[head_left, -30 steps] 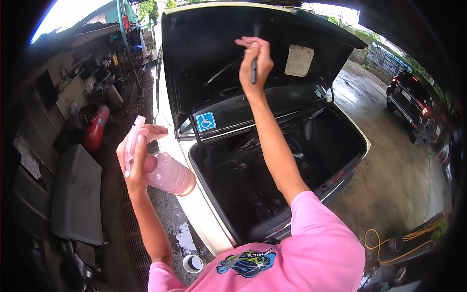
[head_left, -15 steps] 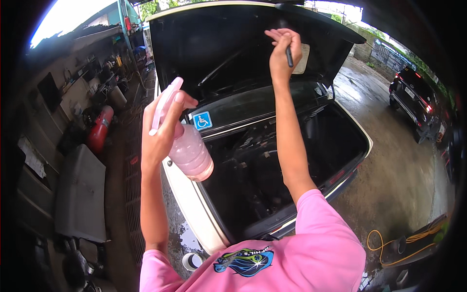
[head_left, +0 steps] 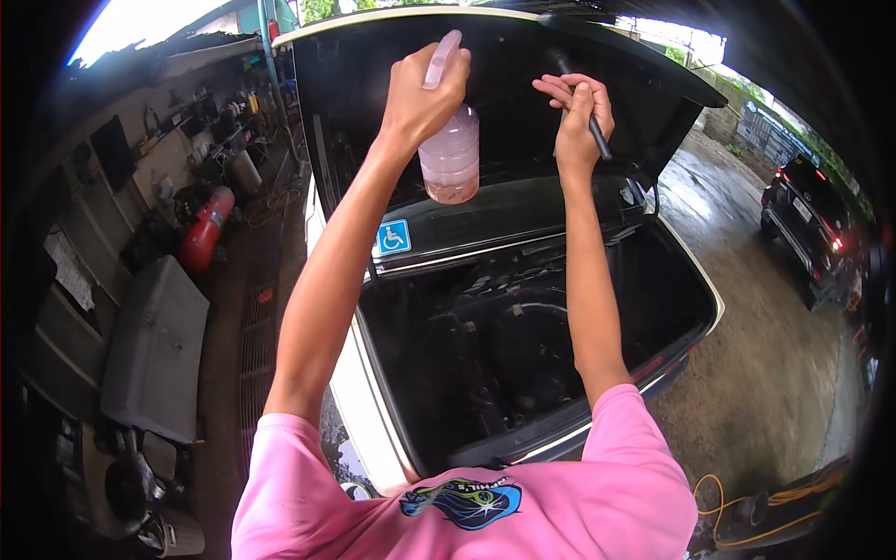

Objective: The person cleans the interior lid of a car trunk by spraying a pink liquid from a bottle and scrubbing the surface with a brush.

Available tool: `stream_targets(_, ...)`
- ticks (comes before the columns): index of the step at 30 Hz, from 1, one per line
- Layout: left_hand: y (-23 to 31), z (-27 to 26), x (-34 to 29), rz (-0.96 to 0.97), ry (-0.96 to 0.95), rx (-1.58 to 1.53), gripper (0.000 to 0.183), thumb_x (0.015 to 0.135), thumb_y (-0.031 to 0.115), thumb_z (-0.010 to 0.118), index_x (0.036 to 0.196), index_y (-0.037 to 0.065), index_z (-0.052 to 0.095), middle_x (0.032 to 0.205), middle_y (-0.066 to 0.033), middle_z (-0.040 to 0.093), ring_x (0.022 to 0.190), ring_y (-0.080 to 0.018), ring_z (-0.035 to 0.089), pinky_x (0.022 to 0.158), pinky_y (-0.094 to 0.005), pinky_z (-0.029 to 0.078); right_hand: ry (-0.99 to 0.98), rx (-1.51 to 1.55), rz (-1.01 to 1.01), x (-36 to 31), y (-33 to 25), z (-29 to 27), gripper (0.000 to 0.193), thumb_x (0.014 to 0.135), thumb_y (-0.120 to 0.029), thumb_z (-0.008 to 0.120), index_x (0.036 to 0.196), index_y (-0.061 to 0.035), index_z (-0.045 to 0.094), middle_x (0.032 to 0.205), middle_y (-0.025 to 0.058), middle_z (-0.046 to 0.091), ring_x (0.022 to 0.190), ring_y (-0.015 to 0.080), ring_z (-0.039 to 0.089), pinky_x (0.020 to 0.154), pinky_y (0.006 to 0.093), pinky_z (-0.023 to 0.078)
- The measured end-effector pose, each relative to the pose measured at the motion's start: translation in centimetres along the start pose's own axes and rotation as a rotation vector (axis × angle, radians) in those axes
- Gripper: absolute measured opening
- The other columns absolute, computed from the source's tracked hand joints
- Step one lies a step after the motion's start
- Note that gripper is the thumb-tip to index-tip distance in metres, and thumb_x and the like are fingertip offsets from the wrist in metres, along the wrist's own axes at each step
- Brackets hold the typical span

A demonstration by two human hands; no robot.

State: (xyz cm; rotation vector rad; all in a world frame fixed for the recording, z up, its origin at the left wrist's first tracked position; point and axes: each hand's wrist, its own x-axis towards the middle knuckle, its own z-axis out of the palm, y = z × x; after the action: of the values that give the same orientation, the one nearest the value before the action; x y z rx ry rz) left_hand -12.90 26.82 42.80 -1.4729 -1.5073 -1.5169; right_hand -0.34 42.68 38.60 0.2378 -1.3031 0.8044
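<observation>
Has raised the bottle (head_left: 450,163), gripped by sprayer (head_left: 445,56) in left hand (head_left: 420,98), before the lid (head_left: 509,121); holds the tool (head_left: 599,138) there too in right hand (head_left: 583,119), so now has both facing it.

Daylight blazing behind raised trunk lid (head_left: 513,107), sky (head_left: 140,26) left of it blown white! Wet ground (head_left: 695,177) right of lid glaring; trunk interior (head_left: 523,373) below in shadow. Brush head (head_left: 562,64) nearly lost against lid's black. Fisheye bending edges, corners black.

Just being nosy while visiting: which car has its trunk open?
The pale car at centre: its trunk lid is raised; the black car at right looks shut.
</observation>
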Motion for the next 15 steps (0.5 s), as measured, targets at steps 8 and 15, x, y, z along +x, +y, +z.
stream_targets(8, 1.0, -4.2, -4.8, -0.07, 0.022, -0.292, 0.036, 0.101, 0.023, 0.056, 0.113, -0.01, 0.063, 0.095, -0.0121, 0.071, 0.093, -0.0171, 0.068, 0.089, -0.0323, 0.054, 0.012, -0.086, -0.199, -5.0, -3.5, 10.9, 0.011, 0.098, -0.005, 0.05, 0.094, 0.0023, 0.058, 0.078, 0.0148, 0.068, 0.072, 0.0266, 0.073, 0.066, 0.0328, 0.055)
stream_targets(15, 2.6, -13.3, -11.2, -0.211, -0.033, -0.173, 0.042, 0.1, 0.032, 0.053, 0.103, -0.007, 0.066, 0.093, -0.0147, 0.07, 0.095, -0.0231, 0.069, 0.093, -0.0391, 0.052, 0.051, -0.136, -0.109, -5.1, -0.9, 8.2, 0.014, 0.101, -0.007, 0.046, 0.097, 0.0009, 0.057, 0.083, 0.0111, 0.069, 0.072, 0.0178, 0.072, 0.063, 0.0263, 0.053)
